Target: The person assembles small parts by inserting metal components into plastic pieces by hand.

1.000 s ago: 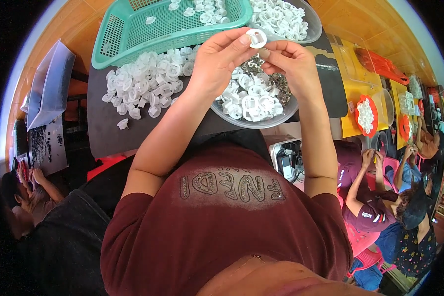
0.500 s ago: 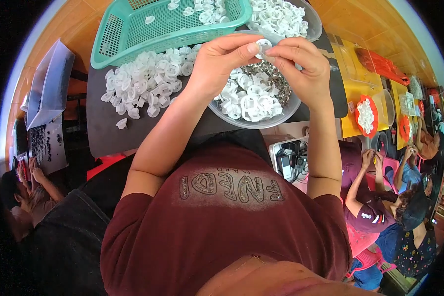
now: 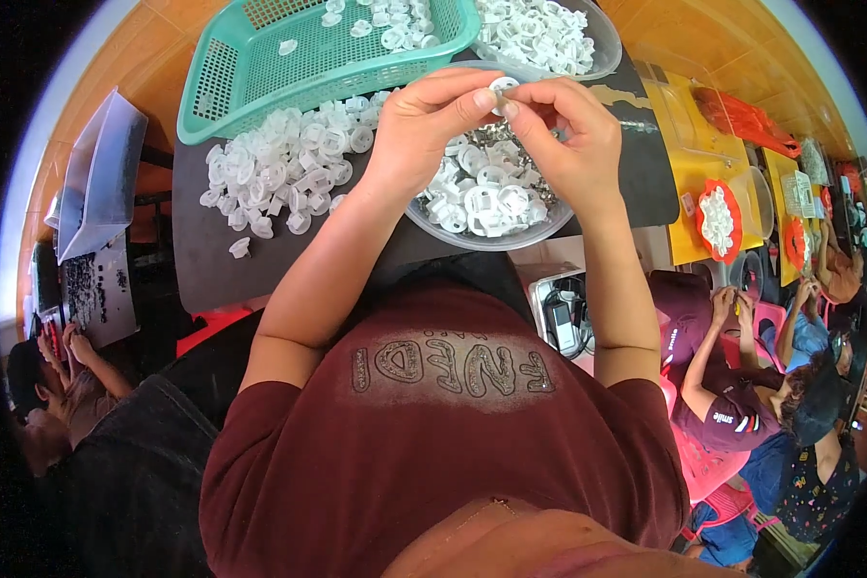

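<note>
White plastic ring (image 3: 500, 87) pinched between fingertips of both hands, held over clear bowl (image 3: 549, 223) of the same white parts. Left hand (image 3: 424, 125) thumb and forefinger closed on it; right hand (image 3: 568, 135) pinching from the other side. Loose pile of white parts (image 3: 279, 169) left of bowl on dark tabletop (image 3: 212, 275). Green basket (image 3: 260, 58) behind pile.

Bright, even daylight; soft shadows; sharp centre; fisheye bending and black rim.
</note>
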Motion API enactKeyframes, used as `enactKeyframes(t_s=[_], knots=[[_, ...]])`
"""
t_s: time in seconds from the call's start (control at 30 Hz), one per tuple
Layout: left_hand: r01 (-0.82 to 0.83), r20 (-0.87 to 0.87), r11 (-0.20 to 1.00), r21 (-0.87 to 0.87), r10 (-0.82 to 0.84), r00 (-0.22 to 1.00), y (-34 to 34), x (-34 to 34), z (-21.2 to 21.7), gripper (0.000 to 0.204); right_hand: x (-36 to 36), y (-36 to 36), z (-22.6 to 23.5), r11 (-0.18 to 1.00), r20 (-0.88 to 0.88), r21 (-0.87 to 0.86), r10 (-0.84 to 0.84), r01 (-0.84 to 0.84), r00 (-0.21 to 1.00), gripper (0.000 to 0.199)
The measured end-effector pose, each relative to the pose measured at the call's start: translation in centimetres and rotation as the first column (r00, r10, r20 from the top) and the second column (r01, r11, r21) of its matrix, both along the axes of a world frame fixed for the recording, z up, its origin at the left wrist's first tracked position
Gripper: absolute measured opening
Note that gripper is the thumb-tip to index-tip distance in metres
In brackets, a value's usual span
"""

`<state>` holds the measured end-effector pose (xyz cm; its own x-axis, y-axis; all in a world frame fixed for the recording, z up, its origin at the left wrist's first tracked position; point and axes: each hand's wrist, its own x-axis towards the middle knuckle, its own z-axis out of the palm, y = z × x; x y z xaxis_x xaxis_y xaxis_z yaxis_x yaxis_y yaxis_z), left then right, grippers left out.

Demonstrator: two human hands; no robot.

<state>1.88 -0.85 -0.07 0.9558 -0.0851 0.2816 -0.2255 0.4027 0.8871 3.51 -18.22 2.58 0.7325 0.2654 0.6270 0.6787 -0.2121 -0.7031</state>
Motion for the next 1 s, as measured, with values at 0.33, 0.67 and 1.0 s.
enactKeyframes(t_s=[0.33, 0.67, 1.0], knots=[[-0.047, 0.027, 0.998, 0.049, 0.046, 0.999, 0.0, -0.4, 0.3, 0.023, -0.8, 1.0, -0.2, 0.981, -0.266, 0.188, 0.007, 0.045, 0.964, 0.008], [-0.047, 0.082, 0.999, 0.008, 0.046, 0.996, -0.1, -0.6, 0.7, 0.023, -0.9, 0.5, 1.1, 0.892, -0.489, 0.442, 0.324, -0.091, 0.81, 0.017], [0.081, 0.021, 0.995, -0.065, -0.08, 0.997, 0.1, -0.4, 0.5, 0.022, -0.9, 0.4, 1.1, 0.84, -0.532, 0.519, 0.461, -0.156, 0.71, 0.022]])
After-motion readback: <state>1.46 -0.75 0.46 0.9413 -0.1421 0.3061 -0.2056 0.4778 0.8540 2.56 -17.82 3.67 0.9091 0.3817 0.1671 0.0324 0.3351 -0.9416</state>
